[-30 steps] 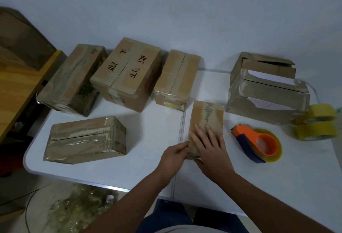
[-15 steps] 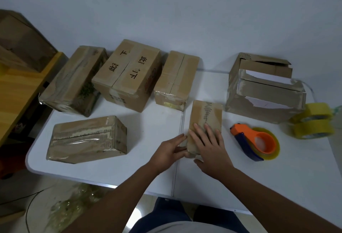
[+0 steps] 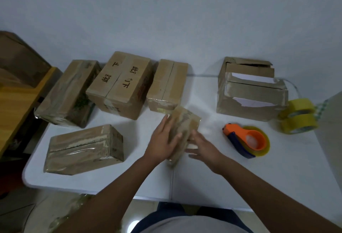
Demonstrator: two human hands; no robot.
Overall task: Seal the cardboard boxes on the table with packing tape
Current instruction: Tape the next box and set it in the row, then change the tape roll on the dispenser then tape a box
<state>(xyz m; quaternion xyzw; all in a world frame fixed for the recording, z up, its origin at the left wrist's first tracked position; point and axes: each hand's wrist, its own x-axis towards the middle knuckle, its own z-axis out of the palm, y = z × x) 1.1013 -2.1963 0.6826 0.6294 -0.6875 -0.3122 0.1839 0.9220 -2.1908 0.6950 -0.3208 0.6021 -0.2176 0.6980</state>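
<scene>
We note a small taped box (image 3: 185,121) tilted up off the white table (image 3: 277,168), near its front middle, blurred. The left hand (image 3: 162,140) lies flat against its left face, fingers straight and together. The right hand (image 3: 203,145) sits at its near right end, fingers spread; whether they grip, we cannot tell. An orange tape dispenser (image 3: 246,140) lies to the right, apart.

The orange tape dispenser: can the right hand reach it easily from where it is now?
Probably yes. The tape dispenser lies right of the right hand, with only bare table between them, though that hand is touching the small box.
</scene>
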